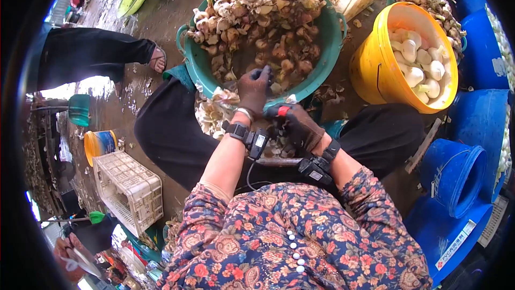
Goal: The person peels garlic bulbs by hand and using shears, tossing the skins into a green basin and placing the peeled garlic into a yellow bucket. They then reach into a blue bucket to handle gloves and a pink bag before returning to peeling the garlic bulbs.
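Note:
My left hand (254,90), in a brown and dark glove, is over the near rim of a green basin (189,70). Its fingers look bent together, and what they hold, if anything, is hidden. Dirty garlic bulbs (249,16) are heaped at the far side of the basin, with murky water nearer to me. My right hand (298,125), gloved too, is closed just below the rim. A small red piece (283,111) shows at its fingers, and I cannot make out what it belongs to. Pale garlic scraps (209,115) lie between my knees.
At right stands a yellow bucket (370,70) holding peeled white garlic bulbs (413,75). Blue tubs (477,134) and a blue bucket (448,177) line the right side. A plastic crate (131,185) stands at left. Another person's leg (96,54) is at upper left.

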The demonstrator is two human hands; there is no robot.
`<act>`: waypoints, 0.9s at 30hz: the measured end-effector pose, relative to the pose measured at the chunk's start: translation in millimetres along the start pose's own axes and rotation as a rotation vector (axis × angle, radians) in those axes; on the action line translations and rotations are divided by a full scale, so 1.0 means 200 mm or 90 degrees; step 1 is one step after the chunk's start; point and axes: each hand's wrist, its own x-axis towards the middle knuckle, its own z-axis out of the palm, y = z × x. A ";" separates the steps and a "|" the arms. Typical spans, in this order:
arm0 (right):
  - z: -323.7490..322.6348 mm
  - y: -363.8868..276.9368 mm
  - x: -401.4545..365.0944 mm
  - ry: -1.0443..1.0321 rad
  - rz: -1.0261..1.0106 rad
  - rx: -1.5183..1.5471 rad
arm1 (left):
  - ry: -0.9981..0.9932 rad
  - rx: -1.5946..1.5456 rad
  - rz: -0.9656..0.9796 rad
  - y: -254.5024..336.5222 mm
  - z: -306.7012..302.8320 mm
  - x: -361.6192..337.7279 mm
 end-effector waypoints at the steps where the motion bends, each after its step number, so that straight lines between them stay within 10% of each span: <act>1: -0.06 -0.02 0.00 0.055 0.292 0.174 | 0.037 0.068 -0.006 -0.01 0.00 0.07; 3: -0.10 0.09 -0.03 0.279 0.672 0.491 | 0.064 0.235 0.040 -0.12 0.01 0.24; 7: -0.14 0.10 -0.02 0.330 0.723 0.498 | -0.149 0.519 0.154 -0.23 0.00 0.49; 9: -0.10 0.13 0.00 0.294 0.707 0.438 | -0.365 0.550 -0.001 -0.31 0.03 0.61; 12: -0.08 0.13 0.06 0.283 0.686 0.361 | -0.279 0.361 0.066 -0.51 0.07 0.62; 14: -0.08 0.14 0.05 0.319 0.787 0.401 | -0.468 0.375 -0.158 -0.64 0.03 0.68; 16: -0.08 0.20 0.02 0.355 0.770 0.394 | -0.628 0.337 0.265 -0.81 -0.05 0.64; 19: -0.07 0.21 0.00 0.375 0.688 0.149 | -0.456 -0.232 -0.225 -0.11 -0.07 0.28; 27: -0.05 0.10 0.03 0.332 0.563 0.034 | -0.359 0.185 0.134 0.32 -0.14 -0.14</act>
